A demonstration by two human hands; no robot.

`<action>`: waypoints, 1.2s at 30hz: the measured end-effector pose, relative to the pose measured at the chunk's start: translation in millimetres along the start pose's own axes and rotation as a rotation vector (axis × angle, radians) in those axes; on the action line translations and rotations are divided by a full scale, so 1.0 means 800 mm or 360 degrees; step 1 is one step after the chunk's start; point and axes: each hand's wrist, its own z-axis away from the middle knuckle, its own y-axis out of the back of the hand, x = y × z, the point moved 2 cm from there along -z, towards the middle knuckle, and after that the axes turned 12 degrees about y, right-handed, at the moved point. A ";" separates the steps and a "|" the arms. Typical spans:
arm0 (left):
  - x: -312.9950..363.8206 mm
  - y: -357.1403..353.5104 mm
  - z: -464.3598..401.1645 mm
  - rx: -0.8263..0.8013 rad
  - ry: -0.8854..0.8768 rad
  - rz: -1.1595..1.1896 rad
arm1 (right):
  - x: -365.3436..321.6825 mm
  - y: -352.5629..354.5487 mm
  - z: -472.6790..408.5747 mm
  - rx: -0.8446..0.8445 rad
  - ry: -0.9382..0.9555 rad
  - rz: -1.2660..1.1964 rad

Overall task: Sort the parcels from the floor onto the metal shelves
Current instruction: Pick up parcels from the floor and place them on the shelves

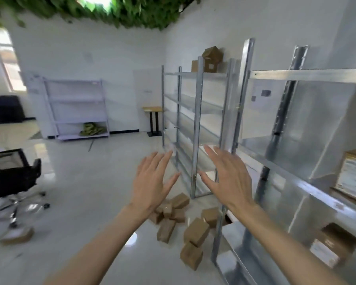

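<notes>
Brown corrugated cardboard, small parcels (176,221) heaped loose on the glossy tile floor (86,192), right at the foot of the metal shelves (197,128); some lie flat, some are tipped on edge against each other. Both hands are up in the air in front of the camera, well above the pile: left hand (152,179) spread with fingers straight, holding nothing; right hand (228,177) likewise spread and empty. A few boxes already sit on the near shelving unit (308,75) at right, one labelled box (353,177) on a middle tier, another box (333,245) lower down, and a couple more boxes (211,58) on top of the far unit. Judgement: these look light, stiff-walled and dry, so no slip problem; walls likely dent if squeezed hard. Best hold is across two opposite flat faces, thumb on one side and fingers on the other; one hand per box should do. Take the top and outer boxes first, since pulling a leaning one from below would probably topple its neighbours. Contents unknown, so set down, don't drop.
</notes>
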 end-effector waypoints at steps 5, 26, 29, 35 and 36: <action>-0.103 -0.070 -0.097 -0.0038 0.0121 -0.0111 | 0.013 -0.131 -0.123 -0.0131 0.0085 -0.0118; -0.495 -0.455 -0.428 -0.0403 0.0276 -0.0044 | 0.107 -0.661 -0.427 -0.0490 -0.0168 -0.0187; -0.521 -0.537 -0.458 -0.0525 0.0265 -0.0037 | 0.148 -0.729 -0.433 -0.0557 -0.0278 -0.0202; -0.567 -0.736 -0.484 -0.0763 0.0300 -0.0028 | 0.246 -0.899 -0.419 -0.0684 -0.0503 -0.0179; -0.576 -0.775 -0.483 -0.0814 0.0322 -0.0022 | 0.262 -0.932 -0.410 -0.0716 -0.0550 -0.0196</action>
